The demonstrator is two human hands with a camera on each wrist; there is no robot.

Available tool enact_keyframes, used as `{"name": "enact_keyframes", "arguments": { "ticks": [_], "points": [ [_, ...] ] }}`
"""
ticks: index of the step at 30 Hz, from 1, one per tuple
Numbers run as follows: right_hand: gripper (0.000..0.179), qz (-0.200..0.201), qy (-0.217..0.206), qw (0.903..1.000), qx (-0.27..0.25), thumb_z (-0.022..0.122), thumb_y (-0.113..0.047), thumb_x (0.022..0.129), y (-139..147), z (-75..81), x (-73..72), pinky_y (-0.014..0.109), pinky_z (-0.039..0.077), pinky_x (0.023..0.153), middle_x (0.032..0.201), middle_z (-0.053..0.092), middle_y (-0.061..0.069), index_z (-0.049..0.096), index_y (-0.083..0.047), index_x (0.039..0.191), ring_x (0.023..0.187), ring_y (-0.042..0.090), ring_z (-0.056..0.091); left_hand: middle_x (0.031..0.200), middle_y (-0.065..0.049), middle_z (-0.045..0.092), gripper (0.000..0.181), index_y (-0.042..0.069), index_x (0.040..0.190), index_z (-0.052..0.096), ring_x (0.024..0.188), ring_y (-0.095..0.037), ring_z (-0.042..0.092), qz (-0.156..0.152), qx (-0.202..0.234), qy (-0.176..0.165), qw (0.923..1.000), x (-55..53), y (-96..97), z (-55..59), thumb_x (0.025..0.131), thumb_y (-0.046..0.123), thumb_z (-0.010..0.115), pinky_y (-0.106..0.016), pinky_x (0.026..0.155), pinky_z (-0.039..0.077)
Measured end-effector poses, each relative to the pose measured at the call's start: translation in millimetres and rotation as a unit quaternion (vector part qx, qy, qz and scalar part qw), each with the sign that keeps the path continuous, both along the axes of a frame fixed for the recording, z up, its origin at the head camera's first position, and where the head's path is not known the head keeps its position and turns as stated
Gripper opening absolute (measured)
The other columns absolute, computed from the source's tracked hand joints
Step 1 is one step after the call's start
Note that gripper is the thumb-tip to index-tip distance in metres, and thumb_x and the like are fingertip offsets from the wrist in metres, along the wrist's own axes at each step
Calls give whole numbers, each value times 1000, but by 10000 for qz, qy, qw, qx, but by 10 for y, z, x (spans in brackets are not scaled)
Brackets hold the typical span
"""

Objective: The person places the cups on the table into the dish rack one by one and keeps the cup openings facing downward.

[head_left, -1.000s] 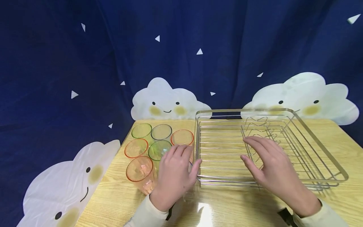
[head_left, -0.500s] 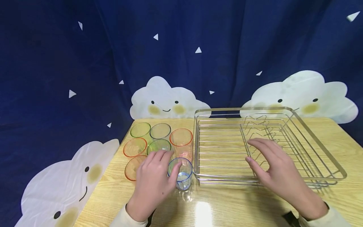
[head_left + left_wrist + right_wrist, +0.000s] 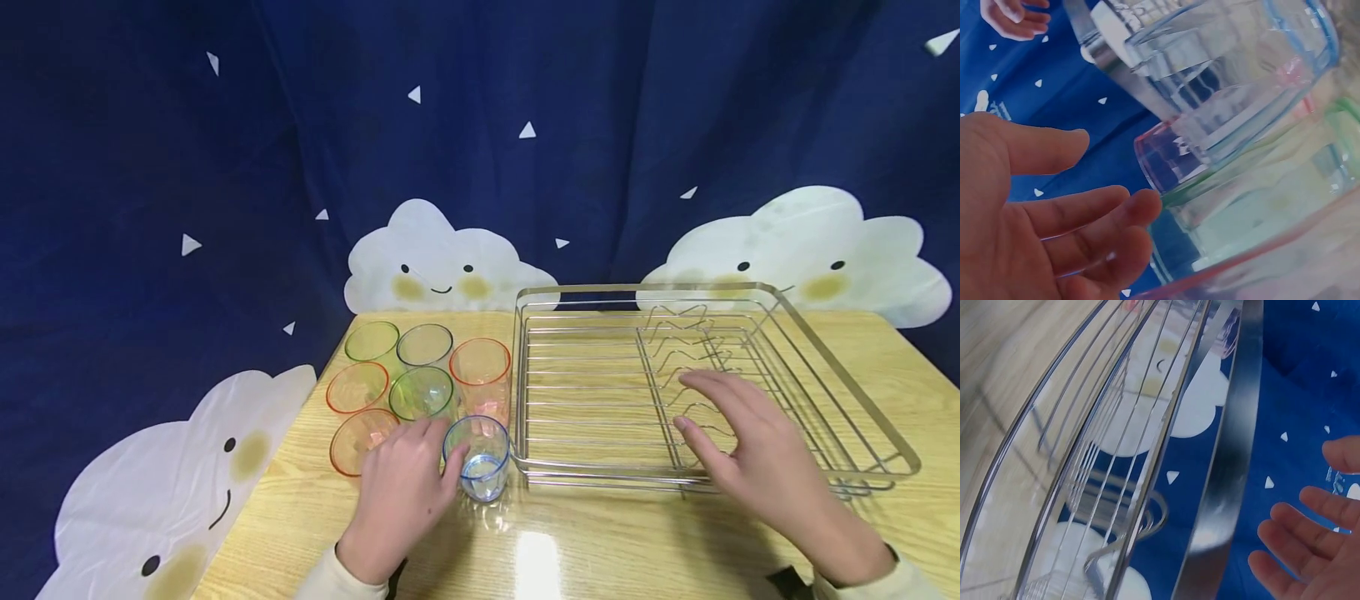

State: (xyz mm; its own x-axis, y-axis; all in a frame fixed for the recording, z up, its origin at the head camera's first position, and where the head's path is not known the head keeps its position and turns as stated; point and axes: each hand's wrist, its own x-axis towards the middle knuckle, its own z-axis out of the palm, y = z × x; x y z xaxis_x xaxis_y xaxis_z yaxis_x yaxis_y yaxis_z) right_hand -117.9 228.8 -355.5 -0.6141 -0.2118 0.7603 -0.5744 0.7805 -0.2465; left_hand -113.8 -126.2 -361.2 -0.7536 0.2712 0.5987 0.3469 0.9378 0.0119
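Though beside the rack edge (image 3: pixel 518 375), blue glass (image 3: pixel 483 467) with room nearside.

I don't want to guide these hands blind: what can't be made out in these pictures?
Left wrist: part of the blue-rimmed cup, cut off by the top edge.
Left wrist: what the letter-like marks on the blue curtain say; too small and blurred.
Right wrist: the wire rack's full outline, cut off by the picture edges.
Head: the nearest orange cup's lower part, hidden by the left hand.
Head: some rack wires, hidden by the right hand.
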Motion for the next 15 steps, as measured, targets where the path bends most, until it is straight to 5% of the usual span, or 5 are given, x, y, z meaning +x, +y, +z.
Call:
{"name": "enact_keyframes", "arguments": {
  "ticks": [6, 10, 13, 15],
  "points": [
    [40, -601, -192, 9980, 12, 72, -21, 86, 316, -15, -20, 5, 18, 115, 120, 66, 23, 65, -1, 120, 110, 42, 56, 82, -2, 73, 26, 12, 91, 70, 69, -22, 68, 106, -112, 31, 9999, -5, -15, -70, 79, 32, 80, -36, 45, 50],
    [37, -1214, -583, 9909, -14, 68, -17, 89, 648, -5, -36, 44, 37, 112, 121, 62, 29, 63, 1, 120, 111, 48, 52, 84, -2, 74, 26, 13, 92, 71, 71, -22, 69, 106, -91, 0, 9999, 5, -15, -71, 79, 33, 80, -37, 45, 50],
    [37, -1582, -806, 9841, -47, 61, -19, 95, 876, -11, -53, 66, 33, 99, 120, 57, 37, 59, 7, 122, 112, 55, 48, 87, -3, 75, 26, 12, 93, 71, 73, -22, 70, 104, -76, -51, 9999, 17, -15, -63, 80, 33, 80, -38, 46, 52],
    [40, -1829, -734, 9804, 0, 56, -23, 99, 1001, -22, -67, 68, 32, 102, 118, 56, 40, 58, 9, 122, 110, 58, 47, 88, -2, 75, 26, 12, 94, 72, 74, -22, 70, 113, -75, -80, 9999, 25, -17, -55, 80, 33, 79, -38, 45, 51]
  ]
}}
